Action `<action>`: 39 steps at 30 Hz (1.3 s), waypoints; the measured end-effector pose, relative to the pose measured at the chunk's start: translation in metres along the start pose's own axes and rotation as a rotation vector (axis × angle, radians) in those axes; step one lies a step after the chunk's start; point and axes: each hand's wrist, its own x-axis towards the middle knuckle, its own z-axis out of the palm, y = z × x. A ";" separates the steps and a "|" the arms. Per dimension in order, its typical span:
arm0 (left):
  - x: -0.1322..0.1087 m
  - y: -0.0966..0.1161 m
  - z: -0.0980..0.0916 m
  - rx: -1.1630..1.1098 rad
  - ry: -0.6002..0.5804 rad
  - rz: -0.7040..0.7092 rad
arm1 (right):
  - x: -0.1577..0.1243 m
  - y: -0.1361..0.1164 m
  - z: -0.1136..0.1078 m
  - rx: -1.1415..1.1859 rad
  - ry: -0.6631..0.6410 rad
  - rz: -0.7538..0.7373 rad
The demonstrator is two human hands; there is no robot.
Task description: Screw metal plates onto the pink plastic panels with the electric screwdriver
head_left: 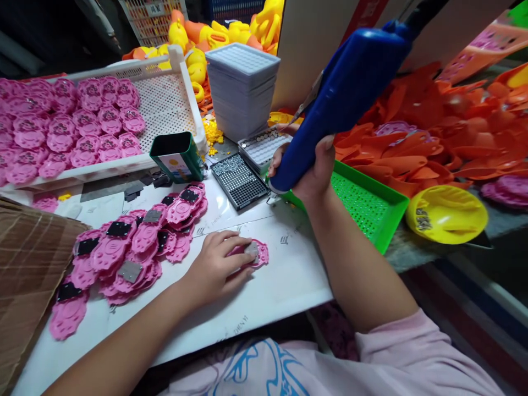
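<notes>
My right hand point(315, 170) is wrapped around a blue electric screwdriver point(334, 93), whose tip points down and left near a black screw tray point(247, 186) that holds small screws. On the white work surface, my left hand point(226, 261) lies over a pink plastic piece point(263, 253) with a grey plate on it. Its fingers are stretched out across the piece, pressing it from above and hiding much of it. To the left of that hand, a heap of similar pink pieces point(111, 250) carries black and grey plates.
A white perforated crate point(165, 104) holds rows of pink parts. A green tin point(177, 157), stacked white trays point(243, 93) and a green basket point(367, 212) stand around. Orange parts point(454, 132) and a yellow bowl point(447, 214) lie right; a cardboard box point(33, 275) is left.
</notes>
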 end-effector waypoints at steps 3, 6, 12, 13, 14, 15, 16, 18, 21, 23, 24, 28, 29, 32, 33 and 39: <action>0.004 0.000 0.002 -0.044 0.036 -0.018 | 0.000 0.000 0.001 0.001 0.018 -0.003; 0.008 0.001 0.001 -0.071 0.036 -0.041 | 0.001 0.000 0.002 0.005 0.036 -0.007; 0.010 0.000 0.002 -0.130 -0.013 -0.080 | 0.002 -0.003 0.001 -0.006 0.049 0.064; 0.009 0.000 0.002 -0.135 -0.019 -0.086 | 0.003 -0.004 0.001 -0.018 0.058 0.083; 0.009 0.000 0.003 -0.139 -0.024 -0.095 | 0.003 -0.004 0.001 -0.029 0.068 0.093; 0.008 0.000 0.003 -0.142 -0.030 -0.105 | 0.004 -0.004 0.002 -0.038 0.073 0.094; 0.008 0.000 0.003 -0.146 -0.035 -0.112 | 0.005 -0.004 0.002 -0.042 0.076 0.087; 0.008 0.000 0.003 -0.156 -0.042 -0.109 | 0.006 -0.003 0.002 -0.036 0.087 0.057; 0.009 -0.001 0.002 -0.171 -0.044 -0.065 | 0.007 -0.002 0.001 -0.023 0.105 0.021; 0.010 -0.002 0.001 -0.179 -0.054 -0.054 | 0.007 -0.001 0.001 -0.029 0.105 0.013; 0.010 -0.002 0.001 -0.183 -0.061 -0.056 | 0.006 0.000 0.001 -0.039 0.105 0.011; 0.009 -0.003 0.001 -0.192 -0.077 -0.069 | 0.005 0.000 0.001 -0.069 0.110 -0.002; 0.009 -0.002 0.001 -0.192 -0.076 -0.068 | 0.005 0.000 0.001 -0.065 0.109 -0.005; 0.008 -0.002 0.003 -0.190 -0.068 -0.064 | 0.005 -0.001 0.001 -0.050 0.103 0.001; 0.008 -0.002 0.003 -0.188 -0.066 -0.062 | 0.005 -0.001 0.000 -0.048 0.100 0.010; 0.006 -0.003 0.003 -0.181 -0.079 -0.061 | 0.005 -0.001 0.000 -0.085 0.090 0.003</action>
